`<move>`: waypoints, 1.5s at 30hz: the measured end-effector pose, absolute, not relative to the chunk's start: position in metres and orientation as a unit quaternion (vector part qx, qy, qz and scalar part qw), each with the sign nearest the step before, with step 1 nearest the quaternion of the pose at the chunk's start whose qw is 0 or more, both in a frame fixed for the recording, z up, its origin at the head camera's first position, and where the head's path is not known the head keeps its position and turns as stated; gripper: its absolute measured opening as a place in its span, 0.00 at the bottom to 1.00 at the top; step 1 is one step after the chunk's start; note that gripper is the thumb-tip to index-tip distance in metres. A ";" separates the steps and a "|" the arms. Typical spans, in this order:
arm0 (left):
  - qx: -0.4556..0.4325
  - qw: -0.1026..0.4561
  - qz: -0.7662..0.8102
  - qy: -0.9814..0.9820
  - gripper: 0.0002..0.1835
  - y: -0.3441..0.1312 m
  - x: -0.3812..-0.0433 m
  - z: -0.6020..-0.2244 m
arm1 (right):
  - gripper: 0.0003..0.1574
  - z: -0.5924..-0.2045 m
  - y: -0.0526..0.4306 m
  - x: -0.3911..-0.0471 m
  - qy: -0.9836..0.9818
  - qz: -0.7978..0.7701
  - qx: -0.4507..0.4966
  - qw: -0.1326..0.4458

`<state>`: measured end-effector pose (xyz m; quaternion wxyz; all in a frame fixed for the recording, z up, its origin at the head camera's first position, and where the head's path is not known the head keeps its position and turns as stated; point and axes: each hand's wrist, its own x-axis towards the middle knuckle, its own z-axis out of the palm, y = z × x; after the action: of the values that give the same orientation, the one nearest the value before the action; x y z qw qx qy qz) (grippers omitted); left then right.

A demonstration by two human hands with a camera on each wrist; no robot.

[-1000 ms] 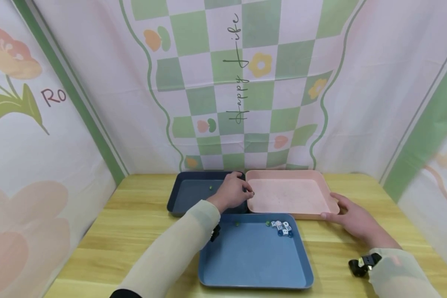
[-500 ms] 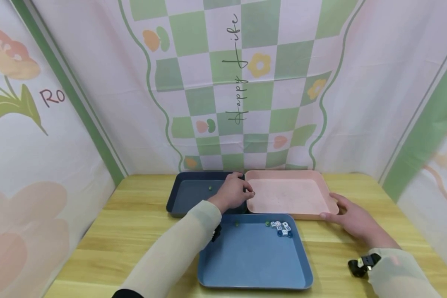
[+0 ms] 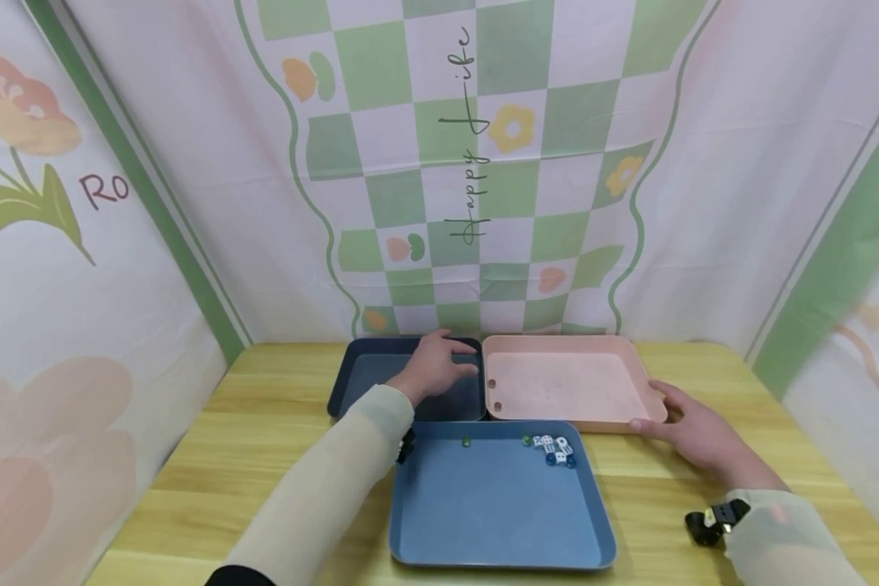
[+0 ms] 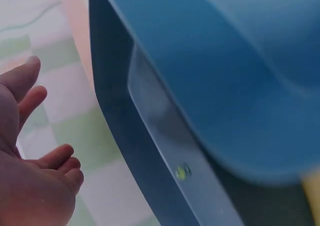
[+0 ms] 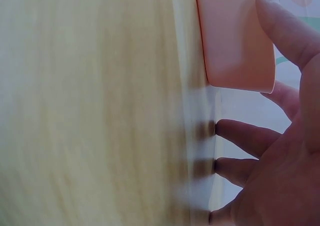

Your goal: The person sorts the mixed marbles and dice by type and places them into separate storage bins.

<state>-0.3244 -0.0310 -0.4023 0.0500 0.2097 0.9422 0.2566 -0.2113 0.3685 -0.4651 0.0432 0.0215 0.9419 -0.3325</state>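
Note:
My left hand (image 3: pixel 434 368) hovers over the dark blue tray (image 3: pixel 340 397) at the back left, thumb and fingers apart with nothing between them. Just right of it, two small brownish round pieces (image 3: pixel 498 407) lie along the left side of the pink tray (image 3: pixel 557 378). At that tray's front right corner, my right hand (image 3: pixel 692 431) holds the corner between thumb and index finger; the right wrist view shows its other fingertips down on the table. A small green glassy bead (image 4: pixel 183 172) lies in the dark tray in the left wrist view.
In front stands a larger blue tray (image 3: pixel 498 521). Several white dice (image 3: pixel 560 446) and dark blue round pieces (image 3: pixel 551 459) cluster at its back right, with green beads (image 3: pixel 466 443) along its back edge. A printed curtain (image 3: pixel 439 163) hangs behind the wooden table (image 3: pixel 227 456).
My left hand has moved left from the pink tray's edge and its pinched fingers have parted. The two brownish pieces now show in the pink tray. My right hand stays put.

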 end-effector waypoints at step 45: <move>0.065 0.086 0.208 0.972 0.15 -0.090 -0.364 -0.427 | 0.67 -0.463 0.368 -0.209 0.945 -0.325 0.012 0.032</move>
<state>-0.3635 -0.0900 -0.4271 0.0856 0.0654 0.9722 0.2080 -0.2090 0.3677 -0.4628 0.0316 0.0117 0.9453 -0.3246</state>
